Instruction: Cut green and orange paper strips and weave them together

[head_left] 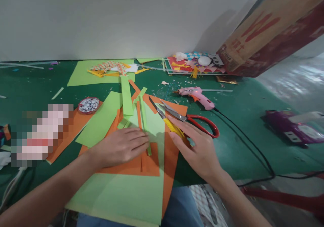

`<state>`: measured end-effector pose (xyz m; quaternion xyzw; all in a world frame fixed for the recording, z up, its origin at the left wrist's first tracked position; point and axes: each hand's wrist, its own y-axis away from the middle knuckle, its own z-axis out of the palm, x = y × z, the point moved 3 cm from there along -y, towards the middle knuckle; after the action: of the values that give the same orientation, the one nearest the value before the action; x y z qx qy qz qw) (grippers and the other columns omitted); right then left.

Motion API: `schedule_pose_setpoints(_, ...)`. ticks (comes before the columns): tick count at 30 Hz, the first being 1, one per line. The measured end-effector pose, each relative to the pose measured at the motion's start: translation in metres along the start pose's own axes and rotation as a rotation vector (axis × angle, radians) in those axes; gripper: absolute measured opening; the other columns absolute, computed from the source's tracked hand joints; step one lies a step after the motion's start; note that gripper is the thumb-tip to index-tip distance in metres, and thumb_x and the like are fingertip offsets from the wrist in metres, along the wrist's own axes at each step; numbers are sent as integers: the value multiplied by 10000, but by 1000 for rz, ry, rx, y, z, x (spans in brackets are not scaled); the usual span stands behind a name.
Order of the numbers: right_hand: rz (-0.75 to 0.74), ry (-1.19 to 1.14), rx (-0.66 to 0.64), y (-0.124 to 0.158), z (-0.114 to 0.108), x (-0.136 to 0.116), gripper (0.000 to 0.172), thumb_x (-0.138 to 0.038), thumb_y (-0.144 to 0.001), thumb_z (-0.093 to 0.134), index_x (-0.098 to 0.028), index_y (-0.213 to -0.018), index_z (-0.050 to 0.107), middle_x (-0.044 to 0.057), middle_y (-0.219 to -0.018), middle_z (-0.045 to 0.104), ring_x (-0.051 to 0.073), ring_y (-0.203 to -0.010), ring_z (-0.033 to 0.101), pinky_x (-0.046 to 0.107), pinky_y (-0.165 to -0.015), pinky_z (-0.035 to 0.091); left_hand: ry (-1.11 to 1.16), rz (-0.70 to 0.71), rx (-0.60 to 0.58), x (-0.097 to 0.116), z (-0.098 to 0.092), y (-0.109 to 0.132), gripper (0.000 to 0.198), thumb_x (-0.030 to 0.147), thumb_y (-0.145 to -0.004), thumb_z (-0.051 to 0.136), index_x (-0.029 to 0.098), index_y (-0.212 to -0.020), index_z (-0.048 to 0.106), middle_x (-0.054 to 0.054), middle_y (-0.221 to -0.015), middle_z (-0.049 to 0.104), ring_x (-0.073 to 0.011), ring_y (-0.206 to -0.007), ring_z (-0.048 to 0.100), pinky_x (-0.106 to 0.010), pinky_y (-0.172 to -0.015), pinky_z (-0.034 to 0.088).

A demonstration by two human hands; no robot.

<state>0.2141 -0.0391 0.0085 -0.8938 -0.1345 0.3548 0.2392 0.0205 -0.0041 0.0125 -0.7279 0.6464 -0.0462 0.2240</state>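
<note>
My left hand lies on the orange and green paper pieces, its fingers side by side and slightly bent over a narrow green paper strip and an orange strip. My right hand has its thumb and fingers about the yellow handle of a utility knife, whose dark blade points away to the left. Just beyond its fingers are scissors with red handles, the blades beside the knife. Under both hands are a large light green sheet and orange paper.
A pink glue gun with a black cord lies at the right. A round tin of small pieces sits at the left near a blurred-out object. Woven paper crafts lie at the back. A cardboard box leans in from the right.
</note>
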Motion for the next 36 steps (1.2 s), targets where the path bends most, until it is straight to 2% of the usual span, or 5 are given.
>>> schedule_pose_setpoints(6, 15, 35, -38, 13, -17, -4, 325, -174, -860, 532, -203, -1161, 652, 77, -983, 727, 170, -801, 694, 256, -673, 566, -75, 150, -5, 12, -9, -5, 291, 45, -909, 399, 70, -986, 678, -103, -986, 736, -201, -912, 690, -318, -850, 539)
schedule_pose_setpoints(12, -13, 66, -12, 15, -15, -4, 314, -161, -859, 536, -192, -1151, 647, 84, -965, 724, 171, -778, 688, 270, -681, 564, -106, 214, -4, 20, -5, -8, 259, 84, -881, 447, 36, -947, 692, -154, -927, 736, -241, -845, 698, -349, -765, 566)
schedule_pose_setpoints(19, -74, 133, -4, 24, -15, -4, 287, -174, -886, 514, -181, -1155, 615, 71, -877, 705, 162, -752, 685, 236, -616, 553, -149, 131, -35, 8, -3, -3, 262, 13, -879, 433, 39, -983, 672, -142, -976, 730, -230, -894, 692, -341, -790, 567)
schedule_pose_setpoints(27, -231, 274, -119, 39, -23, -3, 274, -141, -905, 461, -177, -1145, 588, 60, -814, 666, 137, -691, 647, 226, -569, 524, -82, -34, -72, 1, 2, 8, 323, 44, -943, 365, 132, -1084, 643, -34, -1109, 705, -144, -1047, 646, -266, -922, 521)
schedule_pose_setpoints(36, -340, 315, -287, 54, -30, -8, 279, -108, -870, 463, -152, -1085, 634, 43, -719, 605, 147, -629, 583, 259, -528, 488, 104, -143, -101, 0, 7, 13, 329, 85, -953, 357, 111, -1117, 641, -71, -1205, 653, -193, -1113, 618, -346, -945, 538)
